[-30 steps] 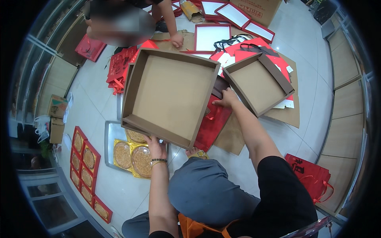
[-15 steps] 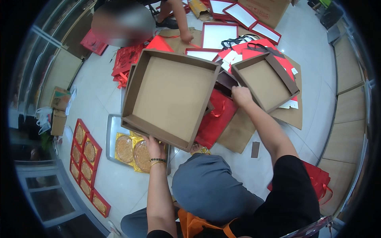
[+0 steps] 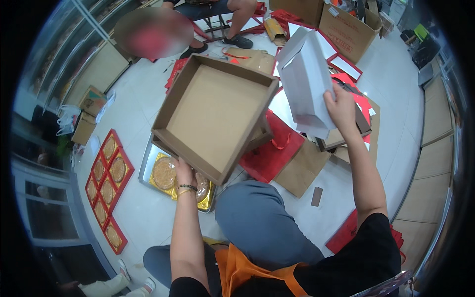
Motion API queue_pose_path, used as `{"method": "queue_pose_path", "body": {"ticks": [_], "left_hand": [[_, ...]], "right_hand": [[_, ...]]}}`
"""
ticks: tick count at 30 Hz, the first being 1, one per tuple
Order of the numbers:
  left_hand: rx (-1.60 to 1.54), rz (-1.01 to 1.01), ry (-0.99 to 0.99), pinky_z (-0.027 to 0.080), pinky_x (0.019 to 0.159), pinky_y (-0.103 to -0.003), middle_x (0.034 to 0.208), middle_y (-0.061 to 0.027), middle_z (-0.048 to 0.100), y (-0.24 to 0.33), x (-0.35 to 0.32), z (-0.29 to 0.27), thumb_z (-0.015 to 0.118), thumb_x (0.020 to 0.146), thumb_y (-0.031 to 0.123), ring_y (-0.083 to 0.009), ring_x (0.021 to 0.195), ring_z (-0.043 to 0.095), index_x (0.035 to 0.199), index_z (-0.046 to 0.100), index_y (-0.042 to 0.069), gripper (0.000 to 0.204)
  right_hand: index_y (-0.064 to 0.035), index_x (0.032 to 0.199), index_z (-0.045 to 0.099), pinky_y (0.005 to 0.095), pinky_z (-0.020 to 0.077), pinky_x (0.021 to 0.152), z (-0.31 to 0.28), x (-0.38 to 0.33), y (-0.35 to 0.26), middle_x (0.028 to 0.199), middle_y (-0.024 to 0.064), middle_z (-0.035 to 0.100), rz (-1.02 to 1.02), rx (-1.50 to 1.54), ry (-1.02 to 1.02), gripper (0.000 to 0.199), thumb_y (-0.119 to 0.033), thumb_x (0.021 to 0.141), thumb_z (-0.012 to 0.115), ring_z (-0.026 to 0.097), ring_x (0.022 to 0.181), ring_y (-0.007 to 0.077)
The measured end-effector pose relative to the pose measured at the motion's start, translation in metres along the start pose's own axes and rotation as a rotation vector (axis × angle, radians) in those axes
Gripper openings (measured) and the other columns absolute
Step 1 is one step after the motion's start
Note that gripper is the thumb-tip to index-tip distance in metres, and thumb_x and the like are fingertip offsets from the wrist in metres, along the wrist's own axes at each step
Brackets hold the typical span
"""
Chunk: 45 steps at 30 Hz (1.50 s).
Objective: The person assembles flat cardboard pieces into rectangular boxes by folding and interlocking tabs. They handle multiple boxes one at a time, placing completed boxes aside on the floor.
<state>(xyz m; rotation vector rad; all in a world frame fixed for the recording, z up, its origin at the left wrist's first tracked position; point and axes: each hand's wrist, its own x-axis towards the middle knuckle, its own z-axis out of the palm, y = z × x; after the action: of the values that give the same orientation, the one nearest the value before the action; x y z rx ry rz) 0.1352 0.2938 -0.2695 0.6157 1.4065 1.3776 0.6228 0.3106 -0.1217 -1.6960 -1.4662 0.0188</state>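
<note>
My left hand grips the lower left edge of a large, shallow square brown box, tilted above the floor with its bare tan inside facing up. Part of another brown box shows beneath it. On the right, my right hand is closed on the edge of a white box-shaped piece, held up on its side. Below my left hand a metal tray carries round golden cakes in yellow wrapping. Behind the white piece, a smaller brown box is partly hidden.
Red boxes of round cakes lie at the left. A red bag and brown paper lie before my knee. Farther off are a cardboard carton, white-lined red trays and a seated person's leg. Another person's feet show lower left.
My right hand has lifted up and right and now holds the white box-shaped piece. The large brown box stays in my left hand, slightly turned. The person opposite no longer reaches to the floor.
</note>
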Motion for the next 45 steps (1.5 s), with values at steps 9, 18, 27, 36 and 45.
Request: {"method": "queue_pose_path", "body": {"ticks": [9, 18, 27, 36, 45], "left_hand": [[0.148, 0.2, -0.044, 0.059, 0.093, -0.038, 0.134, -0.0076, 0.063, 0.17, -0.084, -0.121, 0.049, 0.112, 0.032, -0.0227, 0.115, 0.067, 0.15, 0.045, 0.014, 0.042], [0.434, 0.261, 0.03, 0.044, 0.11, -0.032, 0.157, -0.009, 0.049, 0.202, -0.297, -0.211, 0.044, 0.11, 0.022, -0.0175, 0.136, 0.05, 0.167, 0.025, 0.012, 0.061], [0.683, 0.427, -0.06, 0.048, 0.106, -0.034, 0.145, -0.0134, 0.057, 0.079, -0.375, -0.258, 0.046, 0.112, 0.031, -0.0195, 0.125, 0.059, 0.165, 0.027, 0.006, 0.062], [0.681, 0.428, 0.239, 0.054, 0.093, -0.035, 0.117, -0.0114, 0.065, 0.154, -0.402, -0.234, 0.055, 0.109, 0.042, -0.0208, 0.112, 0.063, 0.13, 0.067, -0.001, 0.049], [0.298, 0.319, 0.164, 0.048, 0.093, -0.025, 0.104, -0.0027, 0.07, 0.196, -0.39, -0.198, 0.063, 0.107, 0.033, -0.0121, 0.099, 0.062, 0.134, 0.067, -0.001, 0.043]], "right_hand": [[-0.0002, 0.11, 0.071, 0.0381, 0.0497, 0.061, -0.111, -0.009, -0.124, 0.074, 0.0219, 0.063, -0.293, 0.117, 0.242, 0.025, -0.018, 0.098, 0.059, 0.058, 0.057, 0.0286], [0.0004, 0.115, 0.07, 0.0355, 0.0504, 0.059, -0.202, -0.088, -0.225, 0.079, 0.0156, 0.065, -0.753, 0.067, 0.392, 0.021, -0.004, 0.096, 0.063, 0.06, 0.061, 0.0277], [-0.0018, 0.123, 0.072, 0.0311, 0.0605, 0.071, -0.138, -0.226, -0.276, 0.114, 0.0164, 0.077, -1.307, 0.319, -0.032, 0.036, -0.003, 0.088, 0.067, 0.076, 0.087, 0.0261], [-0.02, 0.134, 0.069, 0.0352, 0.0614, 0.082, -0.145, -0.264, -0.274, 0.121, 0.0139, 0.072, -1.469, 0.205, -0.542, 0.054, -0.019, 0.08, 0.074, 0.074, 0.105, 0.0263], [-0.0154, 0.125, 0.074, 0.0328, 0.0613, 0.08, -0.144, -0.278, -0.263, 0.12, 0.0101, 0.074, -1.347, 0.374, -0.482, 0.05, -0.017, 0.074, 0.078, 0.075, 0.102, 0.0244]]}}
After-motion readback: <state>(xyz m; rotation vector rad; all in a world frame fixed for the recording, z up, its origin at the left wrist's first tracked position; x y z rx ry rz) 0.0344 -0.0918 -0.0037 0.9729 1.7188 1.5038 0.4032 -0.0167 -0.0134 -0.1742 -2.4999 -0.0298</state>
